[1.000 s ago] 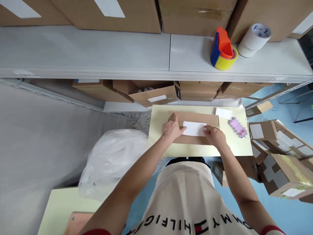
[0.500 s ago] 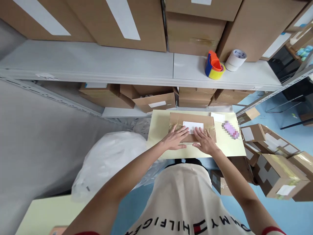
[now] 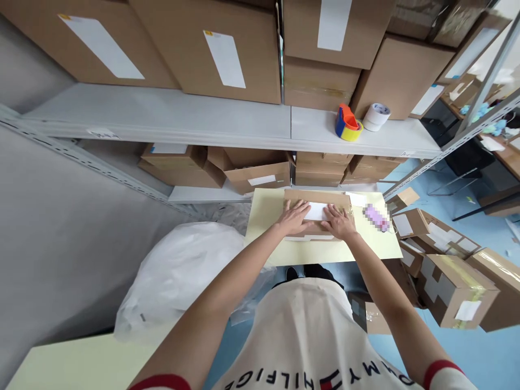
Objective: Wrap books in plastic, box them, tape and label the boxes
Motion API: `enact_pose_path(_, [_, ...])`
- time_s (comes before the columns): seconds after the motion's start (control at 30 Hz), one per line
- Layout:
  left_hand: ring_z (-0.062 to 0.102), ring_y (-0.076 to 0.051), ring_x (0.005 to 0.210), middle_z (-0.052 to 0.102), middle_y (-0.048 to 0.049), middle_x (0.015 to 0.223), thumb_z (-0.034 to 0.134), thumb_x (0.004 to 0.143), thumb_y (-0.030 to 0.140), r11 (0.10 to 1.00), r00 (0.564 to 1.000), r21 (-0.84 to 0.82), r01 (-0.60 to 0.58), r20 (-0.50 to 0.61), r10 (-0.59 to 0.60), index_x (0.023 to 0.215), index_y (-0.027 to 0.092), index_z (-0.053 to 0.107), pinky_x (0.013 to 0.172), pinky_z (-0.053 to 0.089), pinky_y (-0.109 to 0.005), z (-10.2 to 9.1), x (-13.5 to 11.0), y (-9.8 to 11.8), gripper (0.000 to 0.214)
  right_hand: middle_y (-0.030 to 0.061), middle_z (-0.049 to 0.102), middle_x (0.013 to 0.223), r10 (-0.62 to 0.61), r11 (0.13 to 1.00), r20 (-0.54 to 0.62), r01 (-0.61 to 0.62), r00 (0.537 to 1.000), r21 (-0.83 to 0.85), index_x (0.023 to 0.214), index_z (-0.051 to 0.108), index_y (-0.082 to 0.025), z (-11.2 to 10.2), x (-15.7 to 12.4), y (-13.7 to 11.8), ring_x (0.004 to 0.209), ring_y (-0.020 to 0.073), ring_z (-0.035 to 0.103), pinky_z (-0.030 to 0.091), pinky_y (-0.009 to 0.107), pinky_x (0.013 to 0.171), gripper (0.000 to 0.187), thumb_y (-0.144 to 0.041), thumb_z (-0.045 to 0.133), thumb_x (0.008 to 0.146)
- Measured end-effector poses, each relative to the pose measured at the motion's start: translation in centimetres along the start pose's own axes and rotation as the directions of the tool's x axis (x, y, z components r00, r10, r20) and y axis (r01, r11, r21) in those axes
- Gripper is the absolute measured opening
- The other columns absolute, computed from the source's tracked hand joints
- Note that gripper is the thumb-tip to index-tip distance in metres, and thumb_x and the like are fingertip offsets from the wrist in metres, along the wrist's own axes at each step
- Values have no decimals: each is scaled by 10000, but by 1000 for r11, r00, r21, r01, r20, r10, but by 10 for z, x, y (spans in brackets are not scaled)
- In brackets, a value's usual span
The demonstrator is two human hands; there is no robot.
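One bare left hand of yours (image 3: 294,219), flat and gripping nothing, rests on a brown cardboard box (image 3: 319,196) upon the pale yellow table (image 3: 265,219); its white rectangular label (image 3: 317,210), running left to right, lies between that and your equally near, flat right hand (image 3: 339,222).

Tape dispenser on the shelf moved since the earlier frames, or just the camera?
No. The tape dispenser sits right of the shelf seam, beside the white tape, as before; only the view shifted.
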State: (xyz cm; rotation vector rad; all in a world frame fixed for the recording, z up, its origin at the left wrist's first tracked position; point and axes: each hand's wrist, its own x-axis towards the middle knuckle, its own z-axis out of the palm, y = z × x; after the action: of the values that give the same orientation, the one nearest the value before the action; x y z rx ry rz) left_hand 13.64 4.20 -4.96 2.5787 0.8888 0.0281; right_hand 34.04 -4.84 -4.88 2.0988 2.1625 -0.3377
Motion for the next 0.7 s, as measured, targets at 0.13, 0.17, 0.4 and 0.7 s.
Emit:
enact_pose_path(0.13, [205, -348, 1519, 331, -171, 1603, 496, 950, 410, 992, 987, -13, 123, -105, -123, 1421, 170, 502, 1193, 39, -665, -3, -1, -5, 528, 142, 239, 1647, 164, 983, -33, -161, 986, 87, 1539, 337, -160, 2, -5, 11, 1532, 311, 185, 162, 604, 1202, 610, -467, 335, 1012])
enact_pose_path(0.17, [176, -361, 1524, 287, -178, 1620, 520, 936, 416, 981, 972, -30, 189, -138, -192, 1428, 167, 492, 1190, 54, -671, -3, -3, -8, 552, 143, 219, 1653, 236, 965, -44, -229, 971, 130, 1545, 323, -166, 5, -9, 15, 1536, 319, 169, 174, 610, 1197, 618, -468, 344, 1007])
enact_pose_path(0.4, [339, -365, 1464, 276, -276, 1595, 651, 818, 568, 642, 727, -441, 627, 36, -686, 1552, 53, 163, 1134, 380, -456, 8, -16, -23, 1021, 194, 450, 1533, 571, 579, 145, -522, 808, 627, 1577, 203, -115, 13, -18, 43, 1416, 310, 442, 376, 445, 1127, 749, -527, 359, 971])
enact_pose_path(0.7, [612, -381, 1216, 642, -214, 1285, 779, 684, 555, 493, 580, -458, 740, 63, -812, 1339, 132, 465, 997, 509, -442, 14, -3, -1, 840, 157, 569, 1440, 569, 303, 218, -449, 793, 840, 1504, 395, -160, 16, -24, 58, 1340, 269, 536, 404, 391, 1107, 721, -523, 550, 901])
